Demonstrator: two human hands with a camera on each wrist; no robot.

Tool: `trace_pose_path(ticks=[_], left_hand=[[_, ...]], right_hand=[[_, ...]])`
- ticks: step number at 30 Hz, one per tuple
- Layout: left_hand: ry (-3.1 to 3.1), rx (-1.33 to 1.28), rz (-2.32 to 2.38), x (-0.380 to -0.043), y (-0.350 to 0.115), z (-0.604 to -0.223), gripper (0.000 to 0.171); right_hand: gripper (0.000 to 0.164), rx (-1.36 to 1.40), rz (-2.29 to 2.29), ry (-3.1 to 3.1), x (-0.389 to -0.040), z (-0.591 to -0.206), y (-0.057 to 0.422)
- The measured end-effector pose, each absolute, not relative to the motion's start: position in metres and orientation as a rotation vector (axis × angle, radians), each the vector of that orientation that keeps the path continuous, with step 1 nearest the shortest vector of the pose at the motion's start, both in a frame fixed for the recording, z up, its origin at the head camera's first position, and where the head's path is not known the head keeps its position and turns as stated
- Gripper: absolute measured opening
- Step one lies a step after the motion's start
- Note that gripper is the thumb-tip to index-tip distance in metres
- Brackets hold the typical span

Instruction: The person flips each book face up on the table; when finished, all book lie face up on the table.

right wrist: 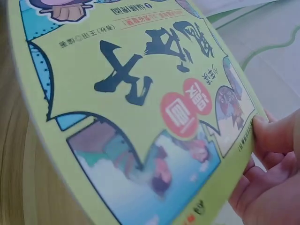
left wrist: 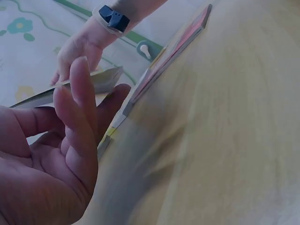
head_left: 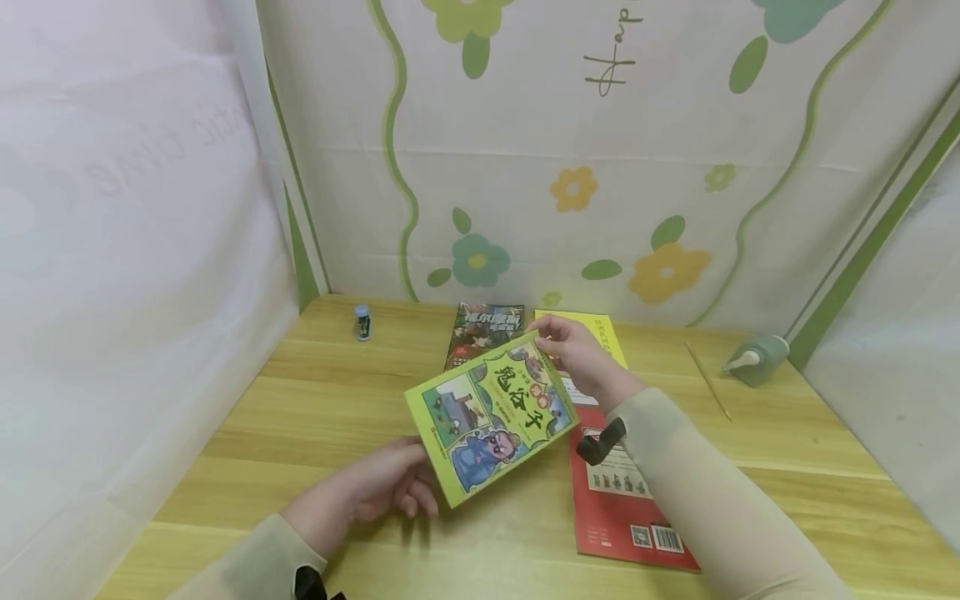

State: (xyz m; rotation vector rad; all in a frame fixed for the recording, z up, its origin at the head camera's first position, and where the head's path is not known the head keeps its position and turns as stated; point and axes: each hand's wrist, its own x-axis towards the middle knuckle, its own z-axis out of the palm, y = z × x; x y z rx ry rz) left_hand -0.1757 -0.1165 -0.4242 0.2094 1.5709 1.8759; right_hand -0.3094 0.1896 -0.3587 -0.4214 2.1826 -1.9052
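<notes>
A lime-green comic book (head_left: 491, 417) with large black characters and a cartoon figure in blue is held tilted above the table. My right hand (head_left: 581, 354) pinches its upper right edge; in the right wrist view the thumb (right wrist: 272, 133) lies at the cover's edge and the other fingers go behind. My left hand (head_left: 393, 483) is at the book's lower left edge, partly hidden by it. Seen from the left wrist, the left fingers (left wrist: 77, 117) are loosely bent and spread, overlapping the book, with no grip around it.
On the wooden table (head_left: 315, 400) lie a dark illustrated book (head_left: 483, 325), a yellow book (head_left: 603, 333) and a red book (head_left: 607, 525). A small blue-capped bottle (head_left: 363, 323) stands back left. A thin stick (head_left: 708, 383) and a grey-green nozzle bottle (head_left: 757, 360) lie at the right.
</notes>
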Motion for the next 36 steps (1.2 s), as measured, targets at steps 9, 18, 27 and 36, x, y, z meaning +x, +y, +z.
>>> trace_pose_path(ticks=[9, 18, 27, 36], left_hand=[[1.61, 0.23, 1.968, -0.185, -0.128, -0.42, 0.049], [1.765, 0.253, 1.914, -0.193, -0.131, -0.402, 0.05], [2.028, 0.428, 1.646, -0.191, -0.128, -0.392, 0.043], [2.06, 0.437, 1.632, -0.19, -0.13, -0.396, 0.036]], right_hand=[[0.02, -0.323, -1.772, 2.243, -0.31, -0.362, 0.19], [0.021, -0.362, -1.706, 2.25, -0.31, -0.361, 0.19], [0.024, -0.415, -1.67, 2.209, -0.309, -0.367, 0.184], [0.032, -0.413, -1.648, 2.211, -0.306, -0.367, 0.18]])
